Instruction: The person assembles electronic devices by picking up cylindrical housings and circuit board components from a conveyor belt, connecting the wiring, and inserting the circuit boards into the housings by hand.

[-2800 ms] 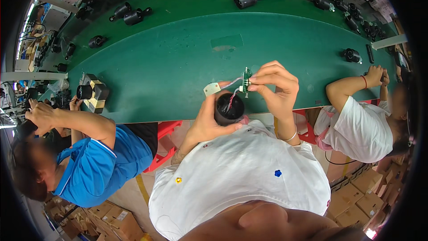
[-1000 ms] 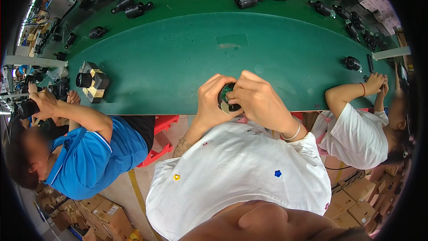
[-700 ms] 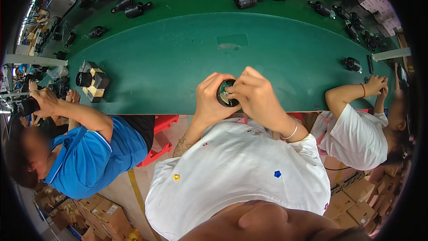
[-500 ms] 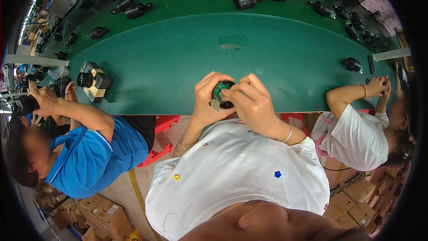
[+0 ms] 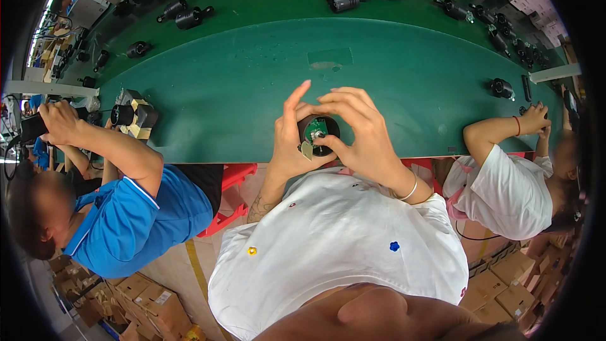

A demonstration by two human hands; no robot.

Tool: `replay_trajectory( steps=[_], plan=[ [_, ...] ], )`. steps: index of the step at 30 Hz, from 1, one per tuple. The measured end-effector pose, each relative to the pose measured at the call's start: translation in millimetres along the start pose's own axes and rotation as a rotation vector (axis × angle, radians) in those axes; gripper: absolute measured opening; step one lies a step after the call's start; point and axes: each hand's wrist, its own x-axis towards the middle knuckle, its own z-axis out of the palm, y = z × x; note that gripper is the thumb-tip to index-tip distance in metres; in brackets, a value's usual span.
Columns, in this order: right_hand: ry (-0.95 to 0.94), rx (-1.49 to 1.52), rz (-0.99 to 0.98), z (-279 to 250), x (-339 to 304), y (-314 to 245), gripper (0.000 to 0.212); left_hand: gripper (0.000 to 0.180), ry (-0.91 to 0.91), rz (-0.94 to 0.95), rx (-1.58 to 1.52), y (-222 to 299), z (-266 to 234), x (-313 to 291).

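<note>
Close to the table's near edge, my left hand (image 5: 290, 142) is wrapped around a black cylindrical housing (image 5: 332, 127), its index finger raised. The housing's open end faces up. Inside it sits a green circuit board (image 5: 314, 127) with a small metallic part on it. A pale flat tab (image 5: 307, 150) sticks out at the rim by my left thumb. My right hand (image 5: 366, 136) curves around the housing's right and far side. Its thumb tip reaches into the opening at the board, while the other fingers arch beyond the rim. The underside of the housing is hidden.
Several black cylindrical units (image 5: 343, 0) lie along the raised green strip at the back. A black and yellow block-like fixture (image 5: 140, 119) stands on the left, and another black unit (image 5: 502, 88) on the right. One person in a blue shirt (image 5: 132, 221) sits left, another in white (image 5: 505, 196) right.
My right fingers have lifted from the board and spread toward the far rim, leaving the thumb at the opening. My left index finger has risen. The person in blue has raised a hand slightly.
</note>
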Motion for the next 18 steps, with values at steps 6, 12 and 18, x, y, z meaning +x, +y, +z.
replay_trajectory(
  steps=[6, 12, 18],
  plan=[
    [-0.066, 0.07, -0.013, -8.5, 2.1, 5.7, 0.031, 0.088, -0.031, -0.04, -0.059, 1.7, 1.4, -1.6],
    [-0.102, 0.024, -0.05, -13.0, 5.3, 0.7, 0.033, 0.088, -0.046, 0.026, -0.054, -3.3, 1.9, -2.2],
    [-0.106, 0.031, -0.057, -12.6, 8.2, 9.0, 0.035, 0.089, -0.08, -0.021, -0.091, -1.1, 1.3, 0.4]
  ],
)
